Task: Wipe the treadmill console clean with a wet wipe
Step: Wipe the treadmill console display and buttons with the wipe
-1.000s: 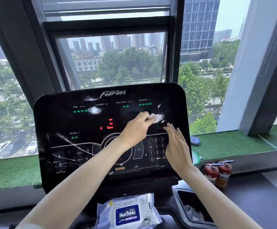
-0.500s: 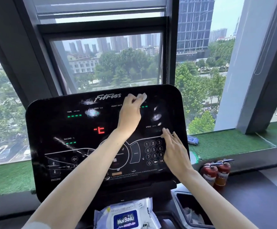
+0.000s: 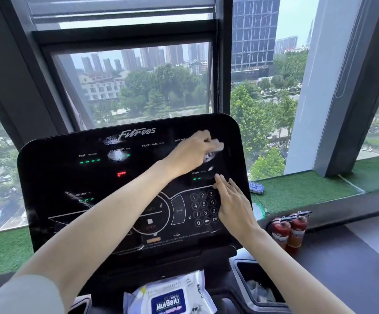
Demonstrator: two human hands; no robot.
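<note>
Left grip (image 3: 190,152) curled round the white wet wipe (image 3: 218,147), pressed to the upper right of the black console (image 3: 71,177); forearm crossing the console face, hiding part of its round dial. Right grip (image 3: 233,207) flat, fingers straight, on the console's right side beside the keypad. Whitish smears (image 3: 116,155) near the console's top. Below the console, a HuiBaiLi wipes pack (image 3: 170,298). Right of the console, 2 red extinguishers (image 3: 289,232).

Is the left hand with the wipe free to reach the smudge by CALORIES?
Probably yes: the left hand grips the wet wipe at upper right, bare console lies between it and the smudge, and the right hand rests by the keypad.
</note>
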